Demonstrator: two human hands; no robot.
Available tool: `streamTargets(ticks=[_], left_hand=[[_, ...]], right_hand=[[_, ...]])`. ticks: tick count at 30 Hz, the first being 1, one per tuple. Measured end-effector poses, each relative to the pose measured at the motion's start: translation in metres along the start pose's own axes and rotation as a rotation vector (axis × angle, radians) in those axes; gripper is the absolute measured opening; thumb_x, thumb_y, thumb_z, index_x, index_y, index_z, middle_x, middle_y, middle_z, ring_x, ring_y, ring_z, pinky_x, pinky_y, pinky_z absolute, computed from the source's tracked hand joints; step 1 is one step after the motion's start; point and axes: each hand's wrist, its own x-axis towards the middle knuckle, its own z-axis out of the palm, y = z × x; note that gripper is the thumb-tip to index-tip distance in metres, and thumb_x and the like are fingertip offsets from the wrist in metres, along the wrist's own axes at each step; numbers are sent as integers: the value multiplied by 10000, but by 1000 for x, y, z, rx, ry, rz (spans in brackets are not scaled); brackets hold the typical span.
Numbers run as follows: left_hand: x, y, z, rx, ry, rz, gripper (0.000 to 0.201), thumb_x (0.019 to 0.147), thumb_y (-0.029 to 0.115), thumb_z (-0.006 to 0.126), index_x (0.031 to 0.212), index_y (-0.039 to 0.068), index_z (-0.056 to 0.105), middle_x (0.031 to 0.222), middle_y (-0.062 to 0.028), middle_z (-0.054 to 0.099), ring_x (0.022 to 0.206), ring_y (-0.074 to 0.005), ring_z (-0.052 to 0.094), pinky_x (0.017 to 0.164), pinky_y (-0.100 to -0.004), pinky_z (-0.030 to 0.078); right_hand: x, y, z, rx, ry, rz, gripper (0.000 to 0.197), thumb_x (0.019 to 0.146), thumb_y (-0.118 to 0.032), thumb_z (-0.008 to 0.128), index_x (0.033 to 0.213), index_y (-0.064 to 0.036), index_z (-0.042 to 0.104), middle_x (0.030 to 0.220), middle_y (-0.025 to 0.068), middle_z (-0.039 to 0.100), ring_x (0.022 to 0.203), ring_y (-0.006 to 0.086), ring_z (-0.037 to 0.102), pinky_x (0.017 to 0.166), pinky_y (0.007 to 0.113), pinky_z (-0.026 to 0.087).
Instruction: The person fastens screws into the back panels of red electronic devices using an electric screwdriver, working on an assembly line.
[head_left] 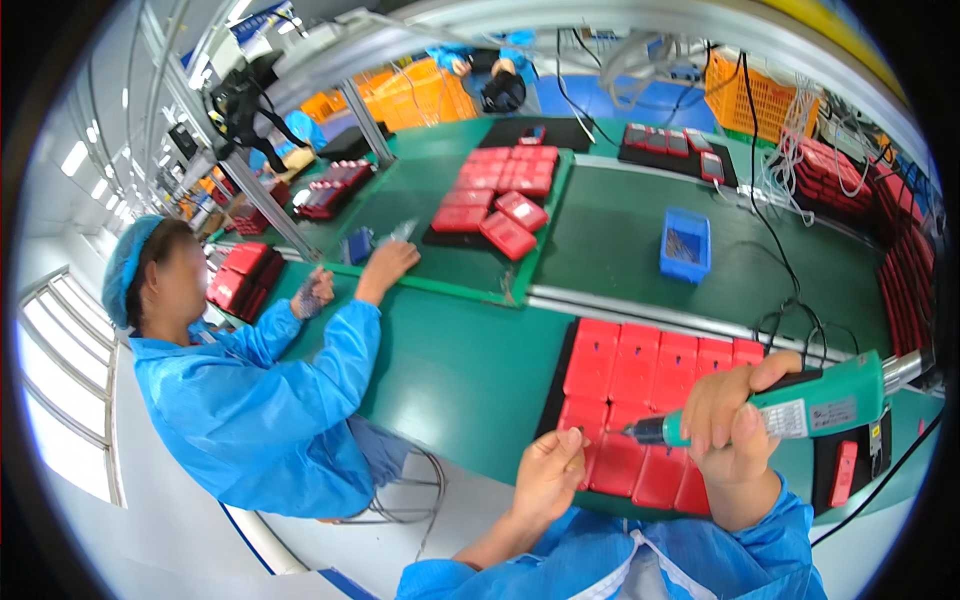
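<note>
My right hand point(732, 425) is wrapped round a green electric screwdriver point(845, 393), held nearly level with its dark tip pointing left. Just left of that tip, my left hand point(548, 478) has thumb and forefinger pinched together; whatever is between them is too small to name. Both hands are over rows of red plastic casings point(632, 360) laid side by side on a black mat point(561, 372). Dark holes show in several of the casings. My right hand and the tool hide part of the rows.
A blue bin point(686, 268) of small metal pieces stands beyond the casings. A co-worker point(270, 390) sits at the left, hands over the green bench point(450, 350). More red casings point(497, 180) are stacked farther back. Black cables point(780, 260) hang at the right.
</note>
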Motion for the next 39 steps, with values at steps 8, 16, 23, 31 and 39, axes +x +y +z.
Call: streamTargets(ticks=[8,16,23,31,39], left_hand=[[1,7,20,1182,2,638,78,680,7,683,683,-16,608,557,-55,548,485,-90,500,428,-221,374],[-4,5,17,1227,48,625,92,647,87,712,669,34,640,578,-55,562,487,-156,506,452,-264,394],[-1,5,15,1269,2,733,77,641,8,680,689,9,621,561,-64,544,493,-136,514,448,-250,389],[-1,4,13,1429,-78,896,141,616,117,723,642,37,609,568,-55,553,489,-189,513,444,-281,400],[-5,-3,7,1346,-35,867,155,619,125,728,642,35,604,558,-60,550,476,-190,504,434,-272,393]], right_hand=[[-3,4,3,40,-83,71,308,797,-124,556,954,-101,292,551,36,453,418,140,463,429,310,439],[-10,18,-5,82,-198,84,289,764,-10,495,975,-65,304,562,55,476,434,144,486,447,310,459],[-8,18,-5,68,-238,118,292,752,4,500,969,-62,316,571,58,482,447,145,490,447,307,454],[-6,19,-6,86,-270,222,290,752,4,498,966,-65,316,568,70,480,462,145,491,450,299,450],[-13,21,-4,49,-218,259,285,766,-13,494,969,-78,305,585,76,482,457,150,490,455,314,450]])
